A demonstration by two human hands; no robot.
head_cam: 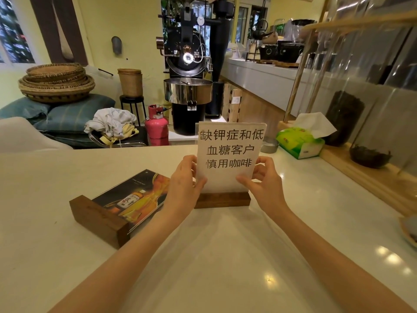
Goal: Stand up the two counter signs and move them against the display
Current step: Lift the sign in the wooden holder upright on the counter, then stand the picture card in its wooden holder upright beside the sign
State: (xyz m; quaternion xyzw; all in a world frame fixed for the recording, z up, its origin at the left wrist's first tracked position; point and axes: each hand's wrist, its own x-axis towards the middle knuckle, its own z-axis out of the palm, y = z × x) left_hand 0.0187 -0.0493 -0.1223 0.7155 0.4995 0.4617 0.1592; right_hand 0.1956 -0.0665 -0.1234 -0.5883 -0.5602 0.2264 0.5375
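A white paper sign with black Chinese characters stands upright in its dark wooden base on the pale counter. My left hand grips its left edge and my right hand grips its right edge. A second sign, showing an orange bottle advert, lies flat on the counter to the left, its wooden base turned toward me. The glass display with a wooden frame stands along the right side, apart from both signs.
A green tissue box and a small metal dish sit at the counter's far right, near the display. A plate edge shows at the right border. Beyond the counter stand a black coffee roaster and a pink gas cylinder.
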